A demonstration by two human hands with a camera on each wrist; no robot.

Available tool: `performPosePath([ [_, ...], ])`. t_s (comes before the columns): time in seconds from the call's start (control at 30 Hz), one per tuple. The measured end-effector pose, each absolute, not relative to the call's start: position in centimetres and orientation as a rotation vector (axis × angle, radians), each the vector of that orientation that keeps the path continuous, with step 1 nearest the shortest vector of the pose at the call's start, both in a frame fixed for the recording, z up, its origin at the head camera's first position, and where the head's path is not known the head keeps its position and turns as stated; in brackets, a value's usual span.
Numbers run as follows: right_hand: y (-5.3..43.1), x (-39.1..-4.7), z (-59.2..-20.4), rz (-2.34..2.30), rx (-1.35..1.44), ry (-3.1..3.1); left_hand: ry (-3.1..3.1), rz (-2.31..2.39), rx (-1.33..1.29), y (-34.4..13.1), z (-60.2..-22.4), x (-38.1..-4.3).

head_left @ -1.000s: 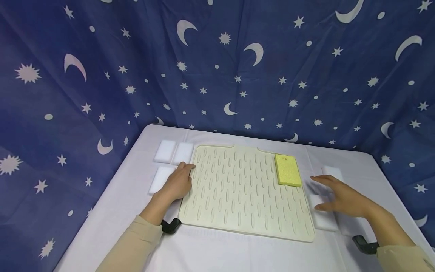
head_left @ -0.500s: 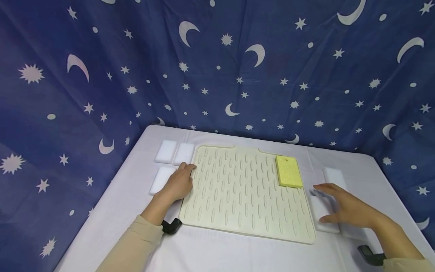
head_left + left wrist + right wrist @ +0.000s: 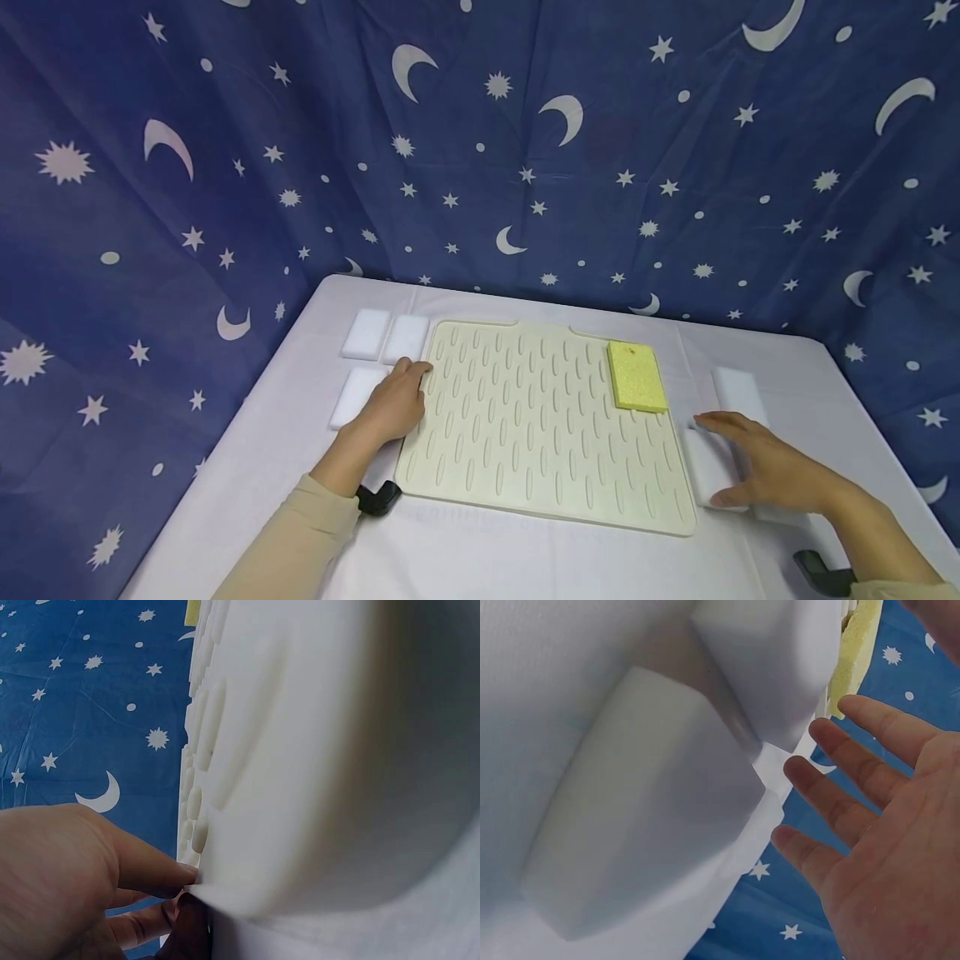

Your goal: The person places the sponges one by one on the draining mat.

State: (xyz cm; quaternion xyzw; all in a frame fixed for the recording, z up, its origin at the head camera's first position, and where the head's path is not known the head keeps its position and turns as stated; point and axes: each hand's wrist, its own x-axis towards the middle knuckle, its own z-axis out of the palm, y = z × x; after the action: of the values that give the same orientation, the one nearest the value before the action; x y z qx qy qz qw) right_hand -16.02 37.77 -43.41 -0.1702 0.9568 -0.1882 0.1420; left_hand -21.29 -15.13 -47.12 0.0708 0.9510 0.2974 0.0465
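A cream mat (image 3: 525,433) with raised oval ridges lies flat on the table. My left hand (image 3: 392,402) pinches its left edge between thumb and fingers; the left wrist view shows the edge of the mat (image 3: 247,825) caught at the fingertips. To the right of the mat, my right hand (image 3: 776,467) hovers with fingers spread, thumb and forefinger either side of a white foam block (image 3: 708,471). In the right wrist view, white blocks (image 3: 652,810) lie below the open fingers (image 3: 832,795). A yellow sponge (image 3: 636,377) sits on the mat's upper right corner.
Several white blocks (image 3: 366,333) lie left of the mat, one partly behind my left hand. Another white block (image 3: 738,392) lies beyond my right hand. A patterned blue curtain (image 3: 480,150) hangs behind the white-covered table (image 3: 510,562).
My right hand has moved right and slightly nearer to me, and is now lower over the white block. The left hand stays at the mat's edge.
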Motion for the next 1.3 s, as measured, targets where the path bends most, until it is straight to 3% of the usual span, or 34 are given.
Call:
performPosePath([
  [1.3, 37.43, -15.04, -44.11, -0.528, -0.477, 2.795, 2.92, 0.873, 0.221, -15.18, -47.2, -21.61],
])
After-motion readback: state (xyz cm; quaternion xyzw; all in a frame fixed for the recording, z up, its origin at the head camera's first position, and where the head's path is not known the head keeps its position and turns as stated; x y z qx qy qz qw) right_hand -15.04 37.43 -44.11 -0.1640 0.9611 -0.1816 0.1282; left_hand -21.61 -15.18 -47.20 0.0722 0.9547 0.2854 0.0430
